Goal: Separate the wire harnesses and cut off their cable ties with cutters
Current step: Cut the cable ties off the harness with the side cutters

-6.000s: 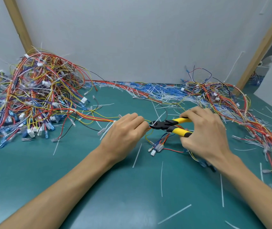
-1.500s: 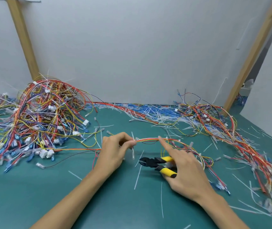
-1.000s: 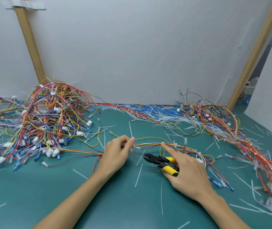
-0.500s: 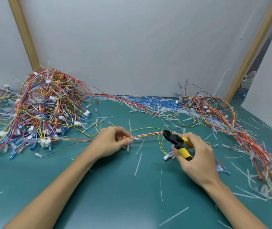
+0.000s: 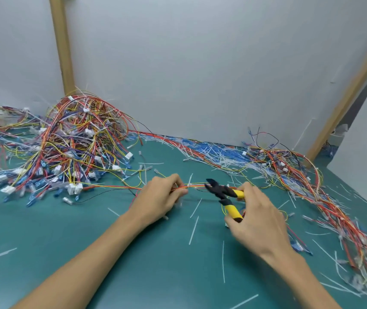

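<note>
Now, on the head camera, I am watching the left hand [image 5: 158, 197] pinching the wire harness [image 5: 197, 186] between thumb and curled fingers, just above the green mat [image 5: 133, 253]. The right hand [image 5: 258, 219] is curling its fingers round the yellow handles of the cutters [image 5: 222, 192], whose blades are gaping at the bundle beside a white cable tie [image 5: 190, 180]. I am judging that squeezing here risks nicking a wire, since tie and wires are touching.

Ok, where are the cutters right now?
In the head view, right of centre: the cutters are gripped by the right hand, black tip at the wire harness the left hand pinches.
</note>
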Available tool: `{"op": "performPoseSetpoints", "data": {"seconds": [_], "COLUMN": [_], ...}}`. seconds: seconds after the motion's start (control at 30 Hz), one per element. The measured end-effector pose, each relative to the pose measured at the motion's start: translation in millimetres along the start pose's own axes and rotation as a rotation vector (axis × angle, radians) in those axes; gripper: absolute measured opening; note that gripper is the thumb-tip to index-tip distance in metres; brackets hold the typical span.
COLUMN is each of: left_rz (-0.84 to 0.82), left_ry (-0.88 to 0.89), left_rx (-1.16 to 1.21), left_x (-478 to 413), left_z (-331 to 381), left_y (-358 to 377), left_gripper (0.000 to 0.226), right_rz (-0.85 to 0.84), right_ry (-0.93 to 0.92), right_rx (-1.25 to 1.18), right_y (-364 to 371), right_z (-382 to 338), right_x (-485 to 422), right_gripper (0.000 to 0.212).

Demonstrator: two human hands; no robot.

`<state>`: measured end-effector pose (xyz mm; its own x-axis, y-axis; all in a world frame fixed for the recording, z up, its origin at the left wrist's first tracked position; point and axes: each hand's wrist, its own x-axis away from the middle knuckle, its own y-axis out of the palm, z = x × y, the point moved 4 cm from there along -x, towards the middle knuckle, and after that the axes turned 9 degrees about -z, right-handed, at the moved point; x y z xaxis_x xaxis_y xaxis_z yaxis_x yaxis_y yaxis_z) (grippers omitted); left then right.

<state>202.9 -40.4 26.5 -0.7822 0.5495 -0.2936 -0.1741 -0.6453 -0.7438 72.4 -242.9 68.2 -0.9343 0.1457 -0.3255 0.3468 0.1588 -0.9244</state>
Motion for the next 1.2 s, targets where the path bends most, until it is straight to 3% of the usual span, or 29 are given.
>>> {"op": "performPoseSetpoints", "data": {"seconds": [0.13, 0.23, 0.53, 0.8, 1.2], "left_rz": [0.095, 0.102, 0.149, 0.210, 0.206], "left_ry": [-0.025, -0.073, -0.057, -0.010, -0.050], "left_rx": [0.137, 0.158, 0.043, 0.059, 0.151], "left_x": [0.7, 0.9, 8.3, 11.1, 11.4], "left_z": [6.7, 7.3, 25.7, 32.2, 35.9], "left_y": [3.8, 7.7, 3.3, 2.9, 2.0], "left_gripper": [0.018, 0.019, 0.015, 0.017, 0.022], "right_rz": [-0.074, 0.027, 0.088, 0.001, -0.003], "right_ry": [0.105, 0.134, 0.120, 0.256, 0.215], "right_rx": [0.200, 0.210, 0.099, 0.034, 0.087], "right_y": [13.9, 18.6, 32.7, 36.2, 37.2], "right_z": [-6.9, 4.7, 4.5, 4.5, 0.7], "right_x": [-21.3, -25.4, -13.8, -8.6, -5.5], "right_gripper": [0.050, 0.054, 0.054, 0.049, 0.046]}}
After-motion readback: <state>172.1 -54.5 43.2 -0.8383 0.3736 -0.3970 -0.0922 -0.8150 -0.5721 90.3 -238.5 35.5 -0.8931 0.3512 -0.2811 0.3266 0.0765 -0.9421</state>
